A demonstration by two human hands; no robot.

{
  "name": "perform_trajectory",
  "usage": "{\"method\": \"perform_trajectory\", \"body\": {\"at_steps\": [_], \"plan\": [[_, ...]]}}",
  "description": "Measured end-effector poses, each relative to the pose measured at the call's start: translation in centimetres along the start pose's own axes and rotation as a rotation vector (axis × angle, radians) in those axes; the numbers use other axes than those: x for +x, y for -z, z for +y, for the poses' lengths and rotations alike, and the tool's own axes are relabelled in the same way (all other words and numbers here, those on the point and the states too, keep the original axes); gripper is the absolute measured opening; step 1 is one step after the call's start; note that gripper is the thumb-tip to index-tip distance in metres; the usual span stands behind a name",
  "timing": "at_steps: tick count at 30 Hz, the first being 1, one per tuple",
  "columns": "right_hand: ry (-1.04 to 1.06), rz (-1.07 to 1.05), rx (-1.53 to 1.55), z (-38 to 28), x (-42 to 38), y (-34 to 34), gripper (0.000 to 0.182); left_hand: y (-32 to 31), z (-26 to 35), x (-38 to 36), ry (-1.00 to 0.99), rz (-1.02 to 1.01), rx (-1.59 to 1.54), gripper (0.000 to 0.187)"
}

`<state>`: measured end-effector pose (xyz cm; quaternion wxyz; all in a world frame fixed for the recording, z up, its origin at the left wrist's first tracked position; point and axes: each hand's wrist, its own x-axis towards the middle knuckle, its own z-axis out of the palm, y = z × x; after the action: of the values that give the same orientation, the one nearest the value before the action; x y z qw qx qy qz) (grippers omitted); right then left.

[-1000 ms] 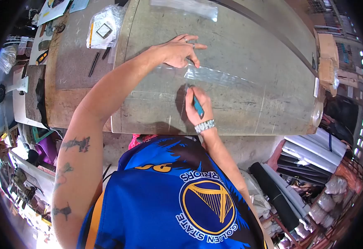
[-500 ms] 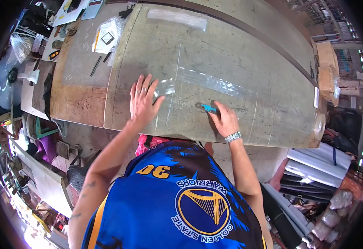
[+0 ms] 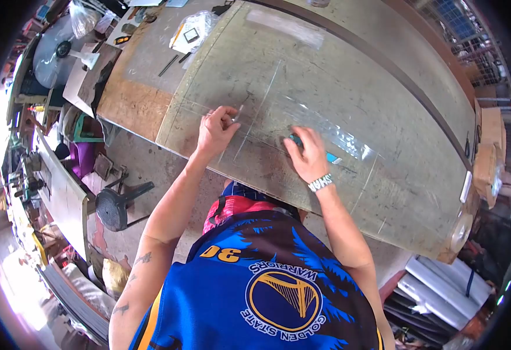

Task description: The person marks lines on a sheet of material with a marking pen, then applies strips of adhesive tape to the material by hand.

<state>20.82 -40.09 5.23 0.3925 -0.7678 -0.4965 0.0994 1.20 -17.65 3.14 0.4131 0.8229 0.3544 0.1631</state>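
My left hand (image 3: pixel 217 129) is raised a little over the worktable (image 3: pixel 220 76), fingers curled in a pinch on a small clear plastic piece (image 3: pixel 240 112), seen nearly edge-on. My right hand (image 3: pixel 308 154) is closed around a teal hand tool (image 3: pixel 295 139), mostly hidden under the fingers; its exact kind does not show. A blue bit (image 3: pixel 333 158) shows on the other side of that hand, perhaps part of the same tool. Beyond the right hand, a clear plastic strip (image 3: pixel 340 137) lies on the tabletop, close to the fingers. Pale straight lines mark the surface around it.
A whitish strip (image 3: pixel 285 28) lies at the table's far side. Left of it are a plastic bag with papers (image 3: pixel 192 34) and dark rods (image 3: pixel 168 65). A fan (image 3: pixel 63 49) stands at the left, a stool (image 3: pixel 115 207) below. Cardboard boxes (image 3: pixel 490 137) and rolls (image 3: pixel 442 286) are at the right.
My left hand has gone from lying flat beside the clear plastic piece to pinching and lifting it. The fingers of my right hand have closed further over the teal tool. The view has shifted.
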Motion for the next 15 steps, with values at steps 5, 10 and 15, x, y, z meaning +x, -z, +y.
{"method": "perform_trajectory", "body": {"at_steps": [5, 10, 15], "plan": [[-0.589, -0.242, 0.785, -1.6, 3.4, -4.4, 0.045, 0.1, 5.6, -1.7, 0.046, -0.140, -0.264, 0.043], [-0.657, -0.405, 0.913, -1.8, 5.0, -2.7, 0.017, 0.8, 7.1, 1.0, 0.042, -0.346, -0.309, 0.049], [-0.715, -0.328, 0.823, -0.9, 7.4, -0.3, 0.010, 2.0, 4.9, 5.7, -0.017, -0.577, -0.371, 0.049]]}}
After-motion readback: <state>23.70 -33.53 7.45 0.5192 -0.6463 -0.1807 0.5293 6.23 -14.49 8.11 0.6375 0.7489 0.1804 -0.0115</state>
